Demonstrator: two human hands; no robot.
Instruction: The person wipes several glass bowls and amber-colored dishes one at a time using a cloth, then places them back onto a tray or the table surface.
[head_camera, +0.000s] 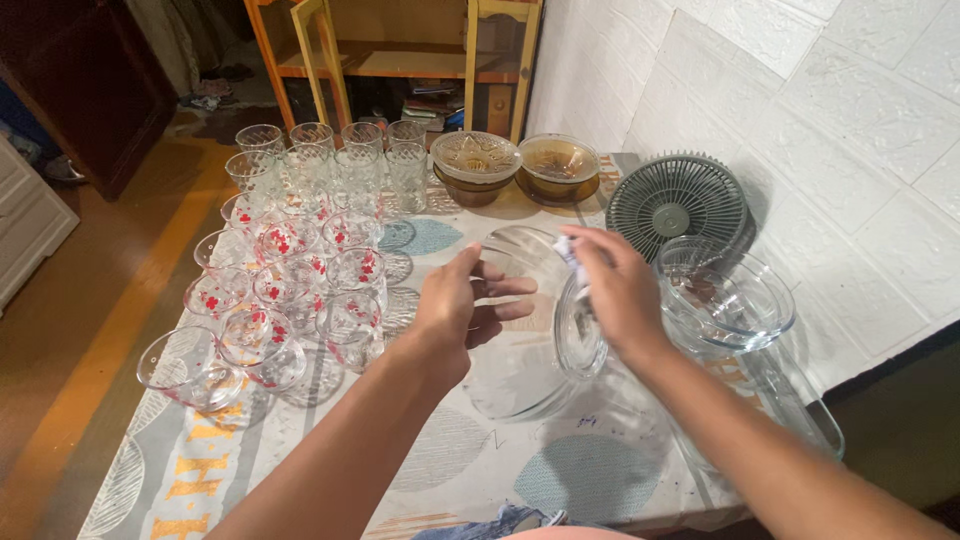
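My left hand (462, 305) grips the rim of a clear glass plate (520, 262), holding it up on edge over the table. My right hand (617, 285) presses a small white cloth (567, 250) against the far side of that plate. Below the hands, another clear glass dish (510, 385) lies on the patterned tablecloth (590, 470), and a further glass piece (580, 335) stands on edge just under my right hand.
Several glasses with red flowers (285, 285) and plain tumblers (330, 155) fill the left half. Two amber glass bowls (515, 165) stand at the back. A grey fan (675, 205) leans on the white wall, with stacked clear glass bowls (725, 300) beside it.
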